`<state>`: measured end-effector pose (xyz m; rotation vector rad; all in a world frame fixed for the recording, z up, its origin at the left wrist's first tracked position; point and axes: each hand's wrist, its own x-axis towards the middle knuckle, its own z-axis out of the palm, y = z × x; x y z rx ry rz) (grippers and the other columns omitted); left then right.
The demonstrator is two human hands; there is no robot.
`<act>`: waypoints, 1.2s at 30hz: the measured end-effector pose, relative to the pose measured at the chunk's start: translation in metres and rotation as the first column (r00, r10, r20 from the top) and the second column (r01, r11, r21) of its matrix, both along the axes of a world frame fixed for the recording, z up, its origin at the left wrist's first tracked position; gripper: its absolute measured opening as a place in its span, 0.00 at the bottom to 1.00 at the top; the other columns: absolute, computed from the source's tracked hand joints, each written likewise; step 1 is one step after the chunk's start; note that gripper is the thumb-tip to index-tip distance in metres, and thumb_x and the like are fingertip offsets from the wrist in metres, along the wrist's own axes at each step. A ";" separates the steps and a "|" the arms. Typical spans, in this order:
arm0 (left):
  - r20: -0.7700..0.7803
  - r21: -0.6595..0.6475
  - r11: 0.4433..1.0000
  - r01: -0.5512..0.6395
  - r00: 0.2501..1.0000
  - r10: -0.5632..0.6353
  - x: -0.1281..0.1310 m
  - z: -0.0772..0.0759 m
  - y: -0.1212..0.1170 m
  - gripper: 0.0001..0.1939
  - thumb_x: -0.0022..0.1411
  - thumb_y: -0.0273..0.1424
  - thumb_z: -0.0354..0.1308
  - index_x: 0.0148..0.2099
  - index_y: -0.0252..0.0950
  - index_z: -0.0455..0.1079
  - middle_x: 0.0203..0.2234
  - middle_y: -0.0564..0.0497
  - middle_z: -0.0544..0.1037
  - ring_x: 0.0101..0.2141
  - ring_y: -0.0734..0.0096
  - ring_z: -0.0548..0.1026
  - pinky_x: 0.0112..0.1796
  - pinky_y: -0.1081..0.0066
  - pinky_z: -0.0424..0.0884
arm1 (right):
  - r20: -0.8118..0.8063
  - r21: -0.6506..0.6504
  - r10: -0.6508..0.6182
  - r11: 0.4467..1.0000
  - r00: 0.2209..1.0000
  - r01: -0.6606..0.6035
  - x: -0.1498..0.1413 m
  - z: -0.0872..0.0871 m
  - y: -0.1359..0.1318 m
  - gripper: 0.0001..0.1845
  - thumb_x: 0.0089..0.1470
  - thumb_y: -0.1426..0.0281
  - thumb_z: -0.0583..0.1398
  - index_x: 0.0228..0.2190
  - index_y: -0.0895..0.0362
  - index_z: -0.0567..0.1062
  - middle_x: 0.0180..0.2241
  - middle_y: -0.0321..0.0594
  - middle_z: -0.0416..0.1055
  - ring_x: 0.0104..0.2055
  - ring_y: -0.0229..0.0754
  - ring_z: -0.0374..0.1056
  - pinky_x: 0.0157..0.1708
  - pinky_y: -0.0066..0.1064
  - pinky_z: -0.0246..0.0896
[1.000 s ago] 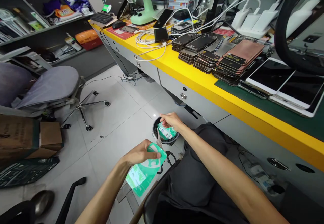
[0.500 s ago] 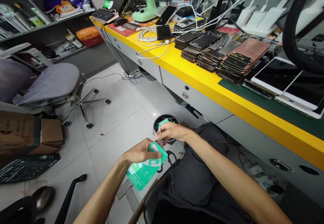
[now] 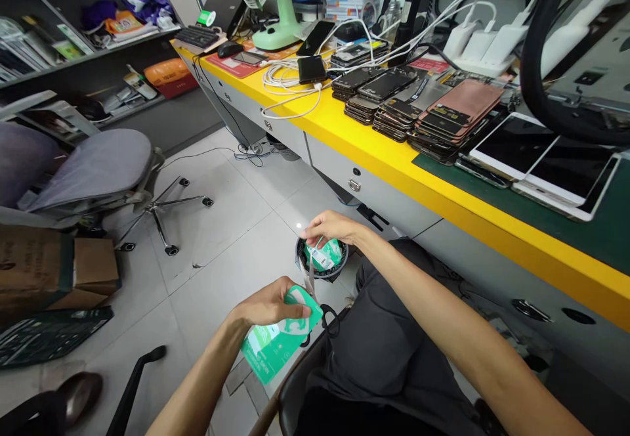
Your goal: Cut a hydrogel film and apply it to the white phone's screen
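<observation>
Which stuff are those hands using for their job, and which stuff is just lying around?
Seem part of the job:
green packet, held in the left hand
scissors, close by that hand
waste bin below the right hand

Just around:
green fan
keyboard
mouse
stacked phone parts
swivel chair

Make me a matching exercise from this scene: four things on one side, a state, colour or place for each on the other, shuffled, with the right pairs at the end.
Things
1. Left hand
2. Waste bin
3. Fan
4. Office chair

Descriptions
A. Light green, standing on the yellow worktop
B. Grey seat on a wheeled base
C. Gripping a green packet
D. Round-mouthed, just below the right hand in the picture

Right pairs
1-C, 2-D, 3-A, 4-B
</observation>
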<state>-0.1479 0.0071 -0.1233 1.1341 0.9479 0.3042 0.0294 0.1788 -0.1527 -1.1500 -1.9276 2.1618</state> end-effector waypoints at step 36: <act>0.049 0.122 0.918 -0.376 0.926 0.373 0.033 0.049 0.032 0.14 0.58 0.41 0.71 0.34 0.34 0.81 0.26 0.48 0.83 0.25 0.66 0.80 0.26 0.71 0.76 | -0.488 -0.665 -0.455 0.747 0.745 0.020 0.080 0.024 -0.112 0.39 0.68 0.42 0.43 0.44 0.60 0.78 0.41 0.52 0.78 0.44 0.52 0.75 0.45 0.46 0.72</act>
